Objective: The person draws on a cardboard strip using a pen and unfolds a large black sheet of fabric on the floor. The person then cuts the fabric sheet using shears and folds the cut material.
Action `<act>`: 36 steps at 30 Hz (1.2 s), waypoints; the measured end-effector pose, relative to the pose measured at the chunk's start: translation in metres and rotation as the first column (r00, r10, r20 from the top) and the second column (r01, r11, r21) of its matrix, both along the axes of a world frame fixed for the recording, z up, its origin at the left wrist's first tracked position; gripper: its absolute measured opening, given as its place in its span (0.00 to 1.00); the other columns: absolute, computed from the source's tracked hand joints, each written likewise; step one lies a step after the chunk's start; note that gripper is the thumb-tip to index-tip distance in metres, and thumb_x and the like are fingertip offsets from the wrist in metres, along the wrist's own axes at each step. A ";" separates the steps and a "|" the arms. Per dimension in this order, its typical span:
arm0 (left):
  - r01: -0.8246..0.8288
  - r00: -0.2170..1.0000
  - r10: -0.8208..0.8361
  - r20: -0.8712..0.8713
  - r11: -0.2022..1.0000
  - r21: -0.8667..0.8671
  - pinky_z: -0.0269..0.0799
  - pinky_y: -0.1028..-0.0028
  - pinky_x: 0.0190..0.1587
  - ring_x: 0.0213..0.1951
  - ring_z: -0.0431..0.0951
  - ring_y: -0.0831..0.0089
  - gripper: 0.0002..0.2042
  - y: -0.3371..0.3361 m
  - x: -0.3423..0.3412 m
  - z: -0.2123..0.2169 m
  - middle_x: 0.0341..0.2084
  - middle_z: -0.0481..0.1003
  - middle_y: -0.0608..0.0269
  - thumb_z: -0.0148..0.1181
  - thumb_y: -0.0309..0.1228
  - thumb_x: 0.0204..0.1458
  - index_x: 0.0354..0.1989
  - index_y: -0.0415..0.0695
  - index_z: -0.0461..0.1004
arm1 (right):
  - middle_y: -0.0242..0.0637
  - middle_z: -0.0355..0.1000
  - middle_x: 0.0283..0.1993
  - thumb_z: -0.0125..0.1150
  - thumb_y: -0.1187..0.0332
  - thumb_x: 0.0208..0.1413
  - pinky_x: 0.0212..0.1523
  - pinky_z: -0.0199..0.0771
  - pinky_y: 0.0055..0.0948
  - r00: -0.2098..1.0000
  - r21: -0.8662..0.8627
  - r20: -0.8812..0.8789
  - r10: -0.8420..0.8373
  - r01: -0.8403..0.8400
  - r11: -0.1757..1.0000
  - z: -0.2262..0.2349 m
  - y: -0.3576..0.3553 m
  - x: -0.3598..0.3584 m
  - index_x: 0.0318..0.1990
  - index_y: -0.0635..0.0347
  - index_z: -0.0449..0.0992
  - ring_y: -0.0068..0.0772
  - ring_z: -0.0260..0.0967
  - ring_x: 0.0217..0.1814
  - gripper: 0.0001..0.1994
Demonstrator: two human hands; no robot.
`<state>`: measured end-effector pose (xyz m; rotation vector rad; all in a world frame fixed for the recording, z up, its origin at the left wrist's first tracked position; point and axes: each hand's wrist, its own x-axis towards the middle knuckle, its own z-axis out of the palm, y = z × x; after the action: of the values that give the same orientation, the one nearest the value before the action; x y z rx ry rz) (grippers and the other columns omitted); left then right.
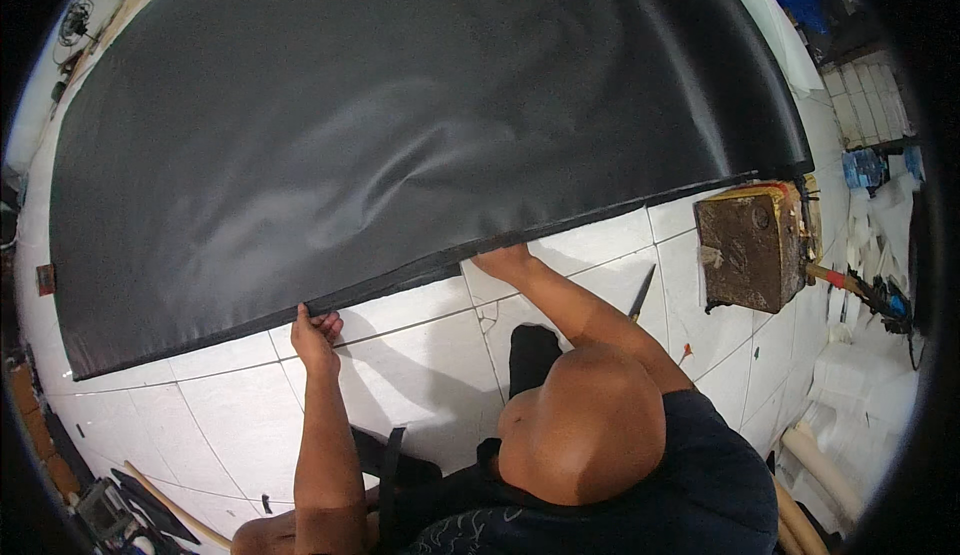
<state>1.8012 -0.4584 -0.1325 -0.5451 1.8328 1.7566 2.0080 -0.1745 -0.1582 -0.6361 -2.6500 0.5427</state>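
The white tiled floor (215, 435) bears a broad black sheet (400, 105), spread ahead of the person. A brown box (745, 255) stands at its near right corner. The left hand (316, 339), fingers curled, thumbs the near edge; the right hand (504, 263) has fingertips hidden there. I cannot tell whether either grips. A dark blade (643, 292) lies rightward.

Soft glare streaks on black sheet (400, 135); diffuse shadows on white tiles (240, 415) below sheet; fisheye bending, dark rim around it
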 end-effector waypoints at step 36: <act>-0.097 0.995 0.097 0.029 0.995 -0.012 0.79 0.73 0.24 0.17 0.72 0.73 0.05 0.002 -0.003 -0.009 0.19 0.68 0.62 0.50 0.27 0.60 0.35 0.39 0.64 | 0.50 0.64 0.60 0.58 0.57 0.56 0.63 0.58 0.44 0.955 0.083 0.286 -0.082 0.061 0.995 -0.073 0.045 -0.123 0.57 0.61 0.68 0.50 0.59 0.64 0.25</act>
<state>1.7980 -0.4568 -0.1413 -0.6704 1.8237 1.7933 1.8848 -0.1297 -0.2316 -0.8427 -2.8881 0.3514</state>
